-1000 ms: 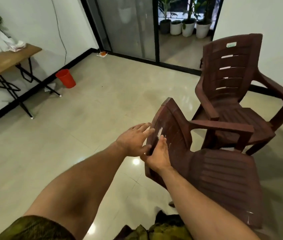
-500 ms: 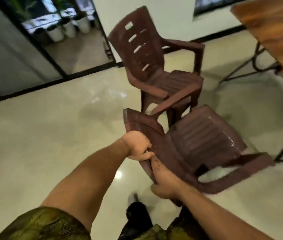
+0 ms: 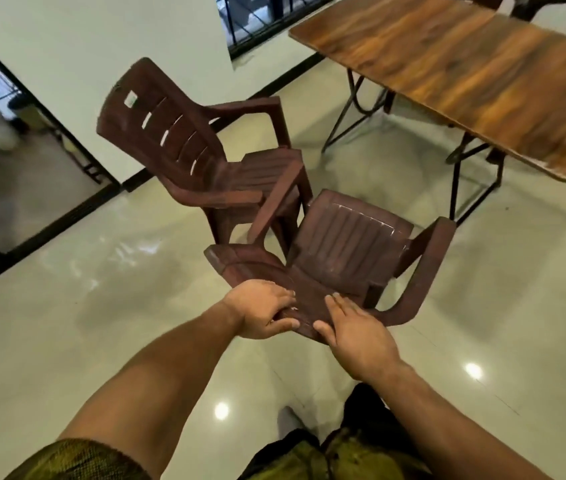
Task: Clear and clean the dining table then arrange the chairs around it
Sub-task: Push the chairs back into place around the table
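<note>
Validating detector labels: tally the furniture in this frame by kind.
Brown plastic chairs: 2 (near chair, far chair)
Wooden table: 1
Total: 3
Dark shapes at the top right corner are too cropped to tell, so not counted.

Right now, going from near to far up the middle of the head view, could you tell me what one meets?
Left hand and right hand → tilted brown plastic armchair they rest on → standing brown plastic armchair → barred window.
</note>
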